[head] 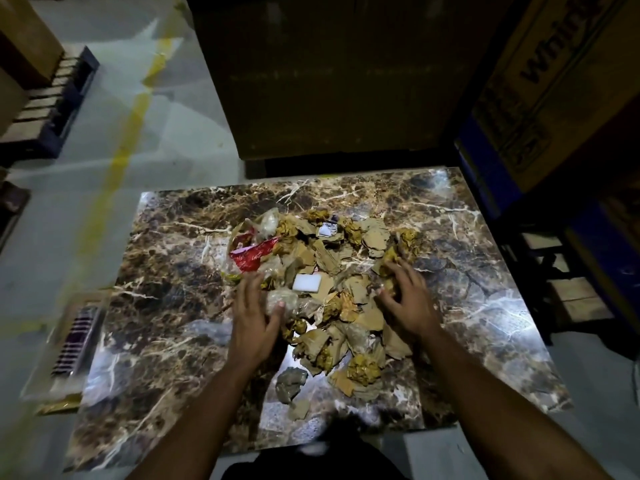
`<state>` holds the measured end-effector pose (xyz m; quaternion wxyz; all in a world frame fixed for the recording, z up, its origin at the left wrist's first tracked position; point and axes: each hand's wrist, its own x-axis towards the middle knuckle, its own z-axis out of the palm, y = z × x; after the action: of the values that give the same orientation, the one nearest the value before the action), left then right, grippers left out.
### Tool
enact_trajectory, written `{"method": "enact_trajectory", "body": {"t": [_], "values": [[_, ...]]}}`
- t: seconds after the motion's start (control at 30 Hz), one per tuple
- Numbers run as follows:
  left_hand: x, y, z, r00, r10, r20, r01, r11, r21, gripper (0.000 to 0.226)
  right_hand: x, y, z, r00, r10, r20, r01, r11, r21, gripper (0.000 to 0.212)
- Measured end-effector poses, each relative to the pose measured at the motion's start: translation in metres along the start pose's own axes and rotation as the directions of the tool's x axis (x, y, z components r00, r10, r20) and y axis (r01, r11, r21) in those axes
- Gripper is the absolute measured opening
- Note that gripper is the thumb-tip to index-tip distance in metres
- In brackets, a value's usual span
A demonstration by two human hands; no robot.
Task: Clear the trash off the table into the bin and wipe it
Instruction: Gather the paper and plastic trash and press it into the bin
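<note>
It is a dim storeroom with a pale concrete floor [79, 188] crossed by a worn yellow line and big cardboard boxes [540, 81] stacked close behind; the marble-patterned counter [485, 306] shines under a light from above. The trash [332, 282] lies heaped in the middle of the counter: torn cardboard scraps, crumpled yellowish paper, a red wrapper [254, 252], clear plastic and a small white pad [306, 282], with a grey wad [291, 382] lying a little nearer the person. It looks gathered into one pile so it can be scooped up in a few loads. Both arms reach straight forward, well apart, one to each flank of the pile. The left hand [254, 315] rests on the left edge, fingers spread and its thumb on crinkled plastic; the right hand [405, 294] presses the right side, fingers bent over crumpled paper. Neither has truly closed on anything, I'd say. I cannot pick out a bin for certain; a blurred shape [74, 341] sits by the counter's left edge.
</note>
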<state>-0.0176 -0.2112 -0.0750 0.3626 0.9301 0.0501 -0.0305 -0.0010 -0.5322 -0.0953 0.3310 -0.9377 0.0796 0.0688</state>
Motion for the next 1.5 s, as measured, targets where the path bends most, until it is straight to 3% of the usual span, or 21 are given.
{"method": "enact_trajectory", "body": {"t": [0.27, 0.43, 0.63, 0.8, 0.87, 0.93, 1.07, 1.13, 1.3, 1.5], "values": [[0.0, 0.01, 0.034, 0.999, 0.022, 0.039, -0.022, 1.0, 0.0, 0.076, -0.003, -0.028, 0.042, 0.996, -0.094, 0.014, 0.091, 0.986, 0.141, 0.061], [-0.009, 0.009, 0.03, 1.0, -0.004, 0.006, 0.003, 0.997, 0.073, 0.071, -0.007, -0.032, 0.036, 0.991, -0.079, -0.105, 0.095, 0.982, 0.163, 0.056], [-0.047, -0.009, 0.009, 0.983, 0.168, -0.077, -0.16, 0.982, 0.101, 0.057, -0.06, 0.005, 0.01, 0.96, 0.006, -0.279, -0.008, 1.0, -0.006, 0.049], [-0.073, -0.012, 0.021, 0.985, 0.167, 0.039, -0.17, 0.983, 0.076, 0.058, -0.1, 0.034, 0.011, 0.913, 0.075, -0.402, -0.143, 0.98, -0.141, 0.051], [-0.076, -0.013, 0.03, 0.986, 0.142, 0.092, -0.151, 0.983, 0.108, 0.066, -0.11, 0.039, 0.017, 0.916, 0.129, -0.379, -0.173, 0.981, -0.084, 0.055], [-0.076, -0.012, 0.04, 0.986, 0.109, 0.125, -0.128, 0.98, 0.15, 0.071, -0.115, 0.035, 0.028, 0.95, 0.16, -0.27, -0.168, 0.986, -0.005, 0.057], [-0.08, 0.003, 0.054, 0.986, 0.143, 0.089, -0.155, 0.976, 0.15, 0.07, -0.11, 0.014, 0.051, 0.989, 0.039, -0.143, -0.039, 0.999, 0.003, 0.057], [-0.084, 0.011, 0.059, 0.982, 0.181, 0.046, -0.186, 0.968, 0.169, 0.067, -0.108, 0.003, 0.057, 0.985, 0.065, -0.16, -0.057, 0.997, 0.053, 0.054], [-0.107, 0.011, 0.073, 0.992, 0.056, -0.117, -0.036, 0.985, 0.17, 0.059, -0.115, -0.012, 0.056, 0.95, 0.11, -0.291, -0.093, 0.993, 0.074, 0.054], [-0.113, -0.006, 0.079, 0.997, 0.074, 0.031, -0.076, 0.995, 0.068, 0.066, -0.142, -0.003, 0.074, 0.956, 0.036, -0.29, -0.039, 0.999, -0.002, 0.052]]}}
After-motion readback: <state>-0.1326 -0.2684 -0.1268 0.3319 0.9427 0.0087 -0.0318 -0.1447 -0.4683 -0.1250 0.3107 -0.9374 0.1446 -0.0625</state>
